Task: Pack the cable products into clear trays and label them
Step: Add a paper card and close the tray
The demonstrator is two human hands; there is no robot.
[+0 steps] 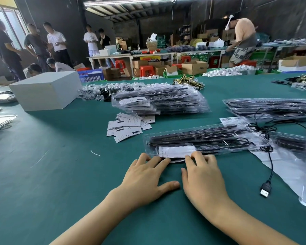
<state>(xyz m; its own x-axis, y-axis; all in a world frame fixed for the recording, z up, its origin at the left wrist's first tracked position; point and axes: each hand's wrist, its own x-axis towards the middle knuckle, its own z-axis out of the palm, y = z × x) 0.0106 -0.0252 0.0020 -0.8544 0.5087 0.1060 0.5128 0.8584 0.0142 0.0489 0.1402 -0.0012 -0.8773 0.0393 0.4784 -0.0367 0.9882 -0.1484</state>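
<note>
A clear tray [207, 138] holding black bars and a coiled cable lies on the green table [60, 174] in front of me. A white label [175, 151] sits on its near left part. My left hand [147, 177] lies palm down with straight fingers touching the tray's near edge, left of the label. My right hand [201, 175] lies palm down beside it, its fingertips pressing on the label's right end. A black USB cable [268, 183] trails from the tray's right end, its plug lying on the table.
A stack of packed trays [159, 101] stands behind, with loose white labels [127, 126] before it. More trays [272, 106] lie at the right, a white box [46, 89] at the left. A barcode sheet [231, 120] lies behind the tray. People stand far back.
</note>
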